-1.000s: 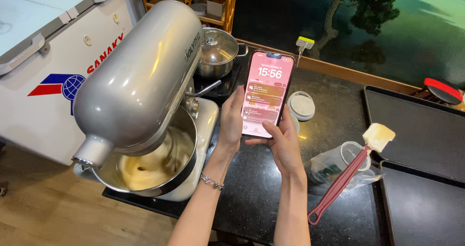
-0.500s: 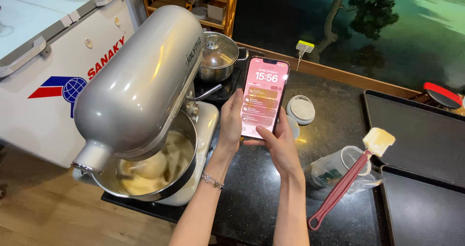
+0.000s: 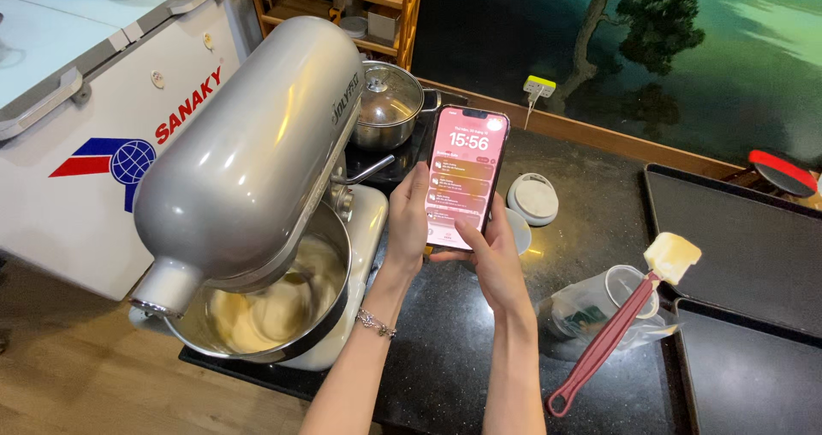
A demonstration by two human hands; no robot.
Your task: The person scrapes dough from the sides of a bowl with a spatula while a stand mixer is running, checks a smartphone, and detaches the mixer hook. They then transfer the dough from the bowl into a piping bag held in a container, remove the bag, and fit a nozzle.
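Holding a smartphone [image 3: 465, 178] up over the dark counter [image 3: 445, 358], both hands are on it right now: the left hand [image 3: 408, 221] wraps the left edge with fingers curled behind, a bracelet [image 3: 375, 323] at that wrist, while the right hand [image 3: 486, 259] cups the bottom corner and its thumb lies across the lower part of the pink lit screen. So both grips are closed on the phone, which stands nearly upright between the mixer and the little round white timer [image 3: 533, 199].

Just left of it, the silver stand mixer [image 3: 248, 152] has its head down over the steel bowl [image 3: 274, 315], and the pale batter [image 3: 257, 306] inside looks blurred, so I'd judge the mixing is under way and unfinished. Nobody's touching the mixer.

Further right, a red-handled spatula [image 3: 616, 332] with a smear of batter on its blade rests across a clear measuring cup [image 3: 599, 311]. Beyond that, two dark baking trays [image 3: 736, 247] lie bare, with no batter on them yet. Behind the mixer sits a lidded steel pot [image 3: 387, 105], and off to the left a white chest freezer [image 3: 94, 144].
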